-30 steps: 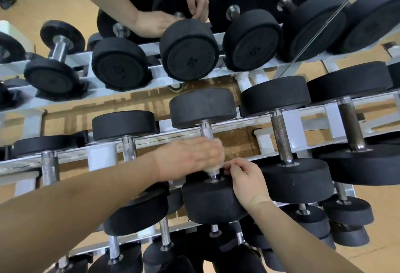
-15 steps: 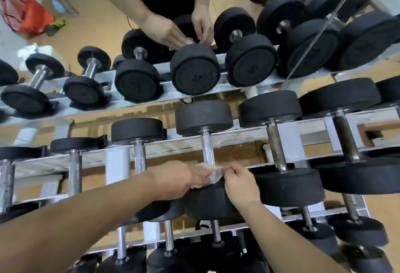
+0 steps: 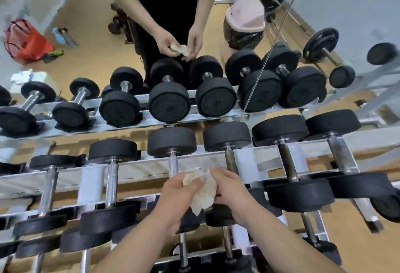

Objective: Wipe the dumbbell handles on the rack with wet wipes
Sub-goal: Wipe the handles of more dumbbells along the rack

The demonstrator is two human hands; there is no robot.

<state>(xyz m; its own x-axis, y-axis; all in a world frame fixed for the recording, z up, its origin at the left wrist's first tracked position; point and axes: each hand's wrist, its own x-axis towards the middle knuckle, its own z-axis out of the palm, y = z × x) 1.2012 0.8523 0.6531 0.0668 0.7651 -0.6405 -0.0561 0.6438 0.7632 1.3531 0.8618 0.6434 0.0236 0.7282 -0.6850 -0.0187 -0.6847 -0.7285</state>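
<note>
A crumpled, soiled wet wipe is held between both my hands above the middle shelf of the dumbbell rack. My left hand grips its upper left part with curled fingers. My right hand pinches its right edge. Just behind my hands, the steel handle of a black dumbbell runs up to its far head. The near head of that dumbbell is mostly hidden under my hands.
A mirror behind the rack shows the reflected dumbbell row and a person's hands holding a wipe. More dumbbells lie left and right on the shelf. A lower shelf sits beneath. A red bag appears in the reflection.
My hands came off the dumbbell handle with the wipe and now hold it bunched between them, slightly lifted. The view tilted upward, showing more of the mirror.
</note>
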